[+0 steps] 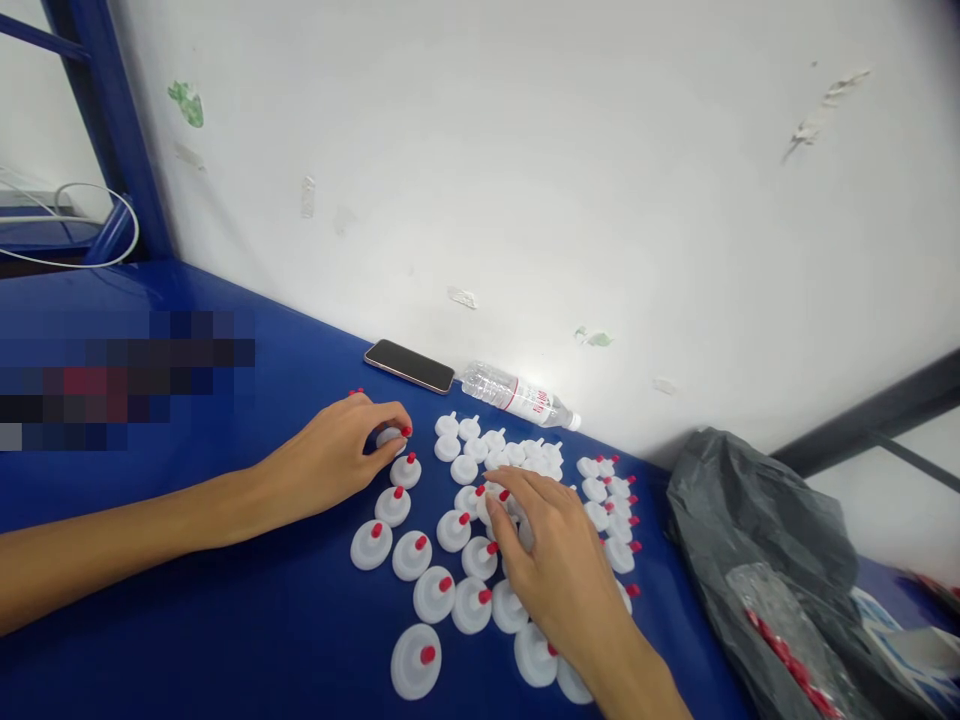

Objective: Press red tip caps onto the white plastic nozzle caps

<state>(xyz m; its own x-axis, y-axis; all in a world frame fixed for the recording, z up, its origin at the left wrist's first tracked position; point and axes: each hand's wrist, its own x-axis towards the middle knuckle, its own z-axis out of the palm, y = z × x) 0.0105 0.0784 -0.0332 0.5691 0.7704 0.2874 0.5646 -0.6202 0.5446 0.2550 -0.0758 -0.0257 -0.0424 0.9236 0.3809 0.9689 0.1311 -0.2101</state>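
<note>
My left hand (341, 445) has its thumb and index finger closed on a white disc-shaped nozzle cap (390, 437) with a red tip, at the far end of a short row. Over the middle of the group, my right hand (559, 540) curls its fingers and thumb around another white nozzle cap (492, 494) with a red tip; the hand partly covers it and its neighbours. Several more red-tipped nozzle caps (435, 596) stand in slanting rows in front of and between my hands. Behind them are several white nozzle caps (465, 468) without red tips.
A phone (409, 366) and a clear plastic bottle (519, 394) lie along the wall (525, 180). On the right, a dark plastic bag (757, 500) sits by a clear bag of red pieces (795, 650). More red-tipped caps (619, 553) stand beside my right hand on the blue table (225, 620).
</note>
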